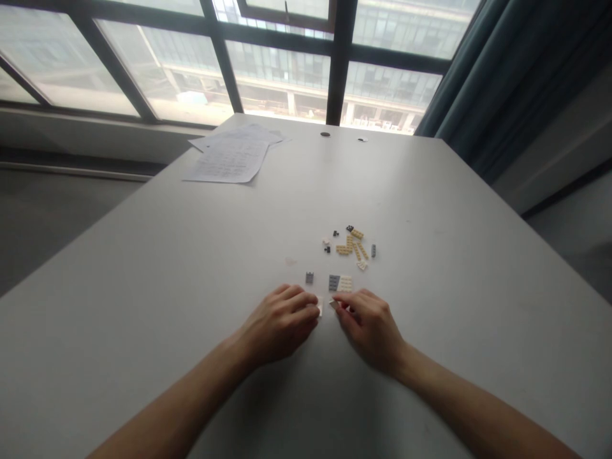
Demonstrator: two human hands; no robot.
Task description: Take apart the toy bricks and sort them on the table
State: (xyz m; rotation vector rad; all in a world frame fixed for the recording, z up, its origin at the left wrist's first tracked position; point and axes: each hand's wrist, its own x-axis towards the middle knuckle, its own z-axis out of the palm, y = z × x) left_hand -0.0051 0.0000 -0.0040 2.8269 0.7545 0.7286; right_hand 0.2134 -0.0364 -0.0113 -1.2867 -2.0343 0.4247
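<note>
While the left hand is curled narrow, fingertips on a flat white plastic piece they partly cover (grip not discernible), the right hand pinches one small white plastic piece just beside it. Ahead of the left hand: one grey square plastic piece. Just ahead of the right: one grey studded plate, one white studded plate, touching. Farther ahead: overlapping tan studded bricks, count uncertain; three small black pieces; one grey oblong piece. Well beyond the left hand: white printed paper sheets.
</note>
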